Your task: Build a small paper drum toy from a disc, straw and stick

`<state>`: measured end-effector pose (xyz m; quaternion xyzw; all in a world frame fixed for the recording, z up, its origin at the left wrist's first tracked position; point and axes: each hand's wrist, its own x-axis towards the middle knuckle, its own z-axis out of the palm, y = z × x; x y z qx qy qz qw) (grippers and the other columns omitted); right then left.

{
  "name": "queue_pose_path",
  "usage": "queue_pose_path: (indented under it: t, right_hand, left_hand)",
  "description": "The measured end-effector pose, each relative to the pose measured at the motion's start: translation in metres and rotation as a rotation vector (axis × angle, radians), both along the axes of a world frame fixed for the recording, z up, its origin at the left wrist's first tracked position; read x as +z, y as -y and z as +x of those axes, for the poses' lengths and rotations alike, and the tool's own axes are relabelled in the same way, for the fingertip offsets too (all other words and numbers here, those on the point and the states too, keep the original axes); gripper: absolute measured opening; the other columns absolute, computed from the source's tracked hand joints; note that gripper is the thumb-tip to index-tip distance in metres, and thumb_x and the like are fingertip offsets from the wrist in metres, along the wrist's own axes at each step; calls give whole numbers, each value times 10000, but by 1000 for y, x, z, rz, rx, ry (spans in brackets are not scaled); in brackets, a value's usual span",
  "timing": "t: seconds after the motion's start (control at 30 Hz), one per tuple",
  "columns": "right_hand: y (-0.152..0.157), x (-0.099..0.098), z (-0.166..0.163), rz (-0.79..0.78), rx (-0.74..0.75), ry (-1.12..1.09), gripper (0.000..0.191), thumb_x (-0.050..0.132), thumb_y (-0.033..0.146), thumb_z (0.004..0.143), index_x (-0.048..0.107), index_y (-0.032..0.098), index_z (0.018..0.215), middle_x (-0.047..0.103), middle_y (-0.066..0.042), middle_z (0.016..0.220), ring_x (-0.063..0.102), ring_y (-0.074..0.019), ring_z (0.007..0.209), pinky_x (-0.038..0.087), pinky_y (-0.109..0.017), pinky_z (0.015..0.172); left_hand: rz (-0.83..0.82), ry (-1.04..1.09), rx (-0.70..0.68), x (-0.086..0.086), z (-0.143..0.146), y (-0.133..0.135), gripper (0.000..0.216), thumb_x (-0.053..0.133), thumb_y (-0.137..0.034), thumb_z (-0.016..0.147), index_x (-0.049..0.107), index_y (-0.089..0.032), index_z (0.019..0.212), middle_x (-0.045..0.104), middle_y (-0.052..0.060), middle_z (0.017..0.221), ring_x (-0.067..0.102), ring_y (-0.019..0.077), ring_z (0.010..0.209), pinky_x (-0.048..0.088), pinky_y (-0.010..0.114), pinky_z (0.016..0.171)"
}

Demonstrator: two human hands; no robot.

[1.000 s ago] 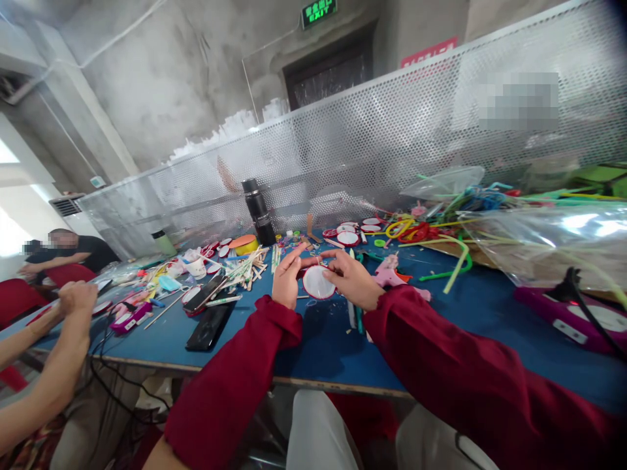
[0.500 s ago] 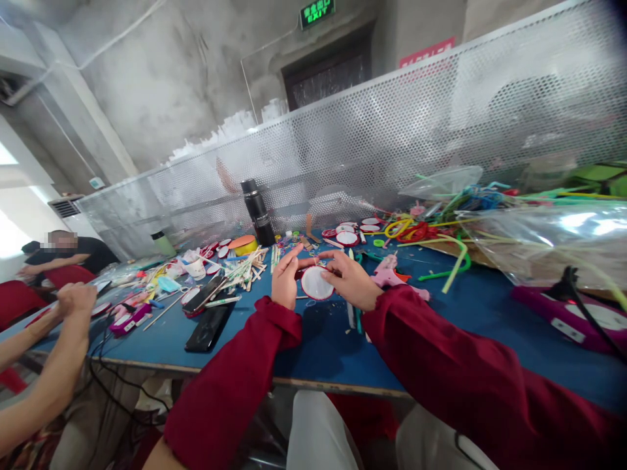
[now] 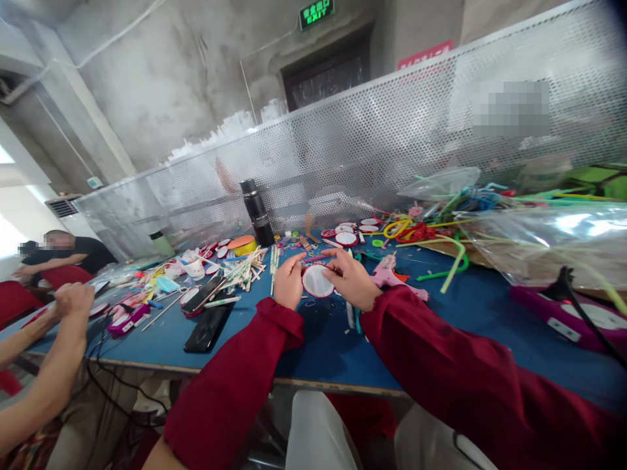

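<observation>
Well, through the head view I see the white disc (image 3: 317, 281), rimmed in red, between the two hands just above the blue table (image 3: 323, 346). The right hand (image 3: 349, 277) pinches its right side, thumb on the pale face and fingers bent at the far edge. The left hand (image 3: 289, 282) is half curled beside the left edge — I can't make out from here whether it grips. A pink piece (image 3: 389, 271) lies near the right wrist; left of the left hand are thin sticks (image 3: 251, 269) and a black phone (image 3: 209, 331). Beyond stands a black bottle (image 3: 257, 212) — slightly tilted in my picture.
</observation>
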<state>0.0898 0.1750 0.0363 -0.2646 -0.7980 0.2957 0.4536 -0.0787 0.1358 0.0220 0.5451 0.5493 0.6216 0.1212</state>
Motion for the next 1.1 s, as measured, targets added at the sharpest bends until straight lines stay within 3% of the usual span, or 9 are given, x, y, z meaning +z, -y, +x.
queue_pose_path:
  t: [0.17, 0.43, 0.63, 0.83, 0.9, 1.0, 1.1]
  right_hand:
    - [-3, -5, 0, 22, -13, -31, 353, 528, 236, 811, 492, 185, 1158, 538, 52, 648, 527, -153, 593, 397, -304, 605]
    - [0, -4, -1, 21, -15, 40, 381, 532, 219, 799, 505, 175, 1177, 559, 47, 649, 533, -160, 605, 393, -302, 605]
    - [6, -1, -2, 18, 9, 72, 367, 526, 206, 808, 520, 159, 1172, 559, 51, 620, 543, -154, 603, 381, -289, 597]
    - [8, 0, -2, -74, 97, 36, 312, 520, 224, 816, 548, 163, 1121, 597, 36, 643, 552, -130, 552, 414, -276, 563]
    - [7, 0, -1, -113, 110, 13, 304, 516, 226, 813, 557, 168, 1109, 598, 35, 649, 551, -120, 528, 429, -271, 549]
    - [1, -1, 0, -104, 7, -39, 293, 529, 212, 788, 576, 182, 1076, 583, 37, 640, 560, -124, 535, 450, -270, 545]
    - [-8, -3, 1, -121, -99, -116, 272, 548, 221, 772, 579, 191, 1041, 615, 12, 692, 595, -146, 587, 479, -280, 550]
  left_hand:
    - [24, 56, 35, -1, -9, -6, 310, 555, -406, 897, 691, -186, 1069, 664, 34, 787, 600, 165, 685, 508, 329, 743]
    - [-10, 166, -257, 12, 3, 5, 401, 620, -526, 831, 742, -165, 955, 719, 68, 863, 646, 192, 824, 510, 320, 780]
    - [-27, -75, -190, 15, 7, 9, 209, 713, -373, 759, 758, -171, 792, 734, 47, 800, 645, 189, 786, 499, 324, 782]
    - [-42, -13, -169, 13, 6, 7, 189, 739, -352, 729, 755, -167, 766, 729, 42, 766, 639, 181, 756, 503, 315, 753]
    - [-60, 54, -222, 12, 5, 6, 252, 743, -395, 735, 757, -162, 829, 733, 53, 819, 643, 183, 780, 506, 318, 764]
    - [-102, 147, -381, 11, 2, 4, 436, 721, -491, 755, 723, -169, 1048, 727, 80, 1002, 656, 200, 871, 519, 335, 802]
    - [-106, 44, -510, 8, 0, 4, 667, 797, -480, 684, 615, -187, 1255, 641, 122, 1254, 635, 257, 1054, 517, 376, 891]
